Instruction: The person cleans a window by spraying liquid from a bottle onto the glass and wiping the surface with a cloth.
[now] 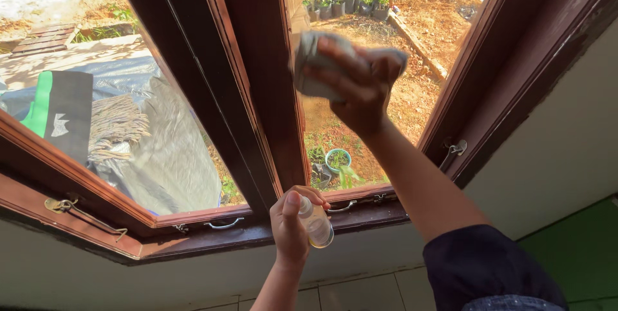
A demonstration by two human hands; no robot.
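Observation:
My right hand [360, 89] presses a crumpled grey cloth [312, 60] flat against the right glass pane [412, 40] of a dark wooden window. It sits near the pane's upper left, close to the centre post [257, 73]. My left hand [291, 227] is lower, in front of the window's bottom rail [212, 237]. It grips a small clear bottle [317, 224] with yellowish liquid, thumb over its top.
The left pane [116, 92] shows a grey sheet, a dark mat with a green stripe and a fringed rug outside. Metal latches [222, 224] and a stay hook [454, 150] sit on the frame. A white wall [566, 137] and tiles [367, 292] surround the window. Potted plants stand outside.

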